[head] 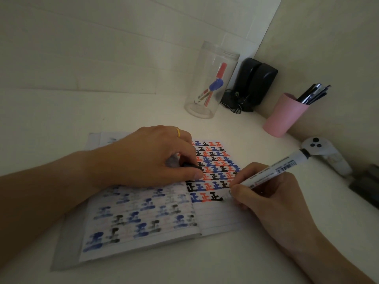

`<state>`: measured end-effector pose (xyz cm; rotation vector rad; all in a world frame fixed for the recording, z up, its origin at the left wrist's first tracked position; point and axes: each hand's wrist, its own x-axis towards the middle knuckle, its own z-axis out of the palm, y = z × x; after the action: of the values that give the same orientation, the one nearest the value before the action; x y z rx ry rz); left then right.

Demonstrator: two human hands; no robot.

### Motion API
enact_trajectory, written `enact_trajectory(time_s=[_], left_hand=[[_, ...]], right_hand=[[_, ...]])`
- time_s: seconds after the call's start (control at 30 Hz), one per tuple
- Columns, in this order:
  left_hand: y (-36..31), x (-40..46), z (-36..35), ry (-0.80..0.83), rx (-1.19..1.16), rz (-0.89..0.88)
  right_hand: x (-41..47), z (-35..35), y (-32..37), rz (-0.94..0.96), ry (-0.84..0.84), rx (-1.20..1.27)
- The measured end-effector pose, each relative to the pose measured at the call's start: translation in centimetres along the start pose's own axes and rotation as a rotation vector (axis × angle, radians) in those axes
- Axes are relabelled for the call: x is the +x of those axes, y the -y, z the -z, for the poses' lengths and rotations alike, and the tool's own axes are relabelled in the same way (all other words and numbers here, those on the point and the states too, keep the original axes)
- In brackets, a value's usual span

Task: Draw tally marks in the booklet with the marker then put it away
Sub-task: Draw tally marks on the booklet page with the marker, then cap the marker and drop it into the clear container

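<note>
An open lined booklet (219, 218) lies on the white table, its right page filled with rows of red, blue and black tally characters. My right hand (272, 201) grips a white marker (272, 173) with a black end, its tip touching the page just right of the last black character in the bottom row. My left hand (155, 158) rests on the booklet's fold, pressing it flat, and pinches a small dark object, apparently the marker cap (190, 166), between thumb and fingers. A gold ring sits on one finger.
A clear plastic jar (211, 83) with a red and a blue marker stands behind the booklet. Beside it are black speakers (254, 83), a pink cup (285, 115) of pens, and a white controller (326, 156) at the right. Walls close the corner.
</note>
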<state>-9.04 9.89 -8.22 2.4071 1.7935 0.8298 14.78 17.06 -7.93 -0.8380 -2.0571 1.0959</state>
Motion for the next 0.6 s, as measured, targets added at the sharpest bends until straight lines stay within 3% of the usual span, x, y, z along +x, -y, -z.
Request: enact_trajectory(time_s=[0.23,0.43,0.6], left_hand=[[-0.6,-0.1,0.8,-0.027,0.071,-0.014],[-1.1,0.0,1.3,-0.028,0.079,0.008],[-0.6,-0.2,1.3,-0.196,-0.002,0.127]], right_hand=[[1.3,0.8,1.2,-0.036,-0.089,0.242],[6.7,0.3,4.6,0.187,-0.345,0.241],[7.3,-2.8,1.6,0.206,-0.428,0.132]])
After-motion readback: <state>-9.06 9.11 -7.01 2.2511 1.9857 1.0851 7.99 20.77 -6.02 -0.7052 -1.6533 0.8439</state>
